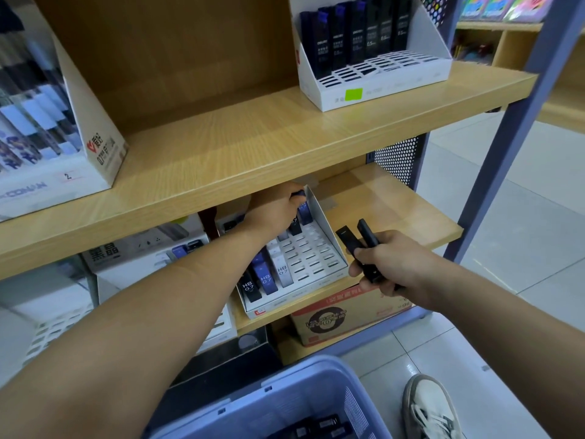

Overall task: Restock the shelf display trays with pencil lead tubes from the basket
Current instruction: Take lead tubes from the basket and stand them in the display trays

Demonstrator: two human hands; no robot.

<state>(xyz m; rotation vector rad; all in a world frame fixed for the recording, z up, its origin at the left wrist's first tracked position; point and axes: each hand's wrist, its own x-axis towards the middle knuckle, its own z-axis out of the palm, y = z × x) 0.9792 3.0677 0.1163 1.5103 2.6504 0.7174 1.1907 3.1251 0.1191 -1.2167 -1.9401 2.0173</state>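
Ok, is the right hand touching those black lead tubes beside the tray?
Touching. The head view shows the right hand gripping the black lead tubes, thumb and fingers wrapped round them, with their upper ends sticking out past the hand.

Blk tubes [346, 239], wht tray [320, 217], blue basket [316, 373], wood-grain shelf [253, 144].

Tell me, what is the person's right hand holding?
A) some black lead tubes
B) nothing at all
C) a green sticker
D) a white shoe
A: the right hand grips a few black lead tubes, held just beside the white display tray on the lower shelf.
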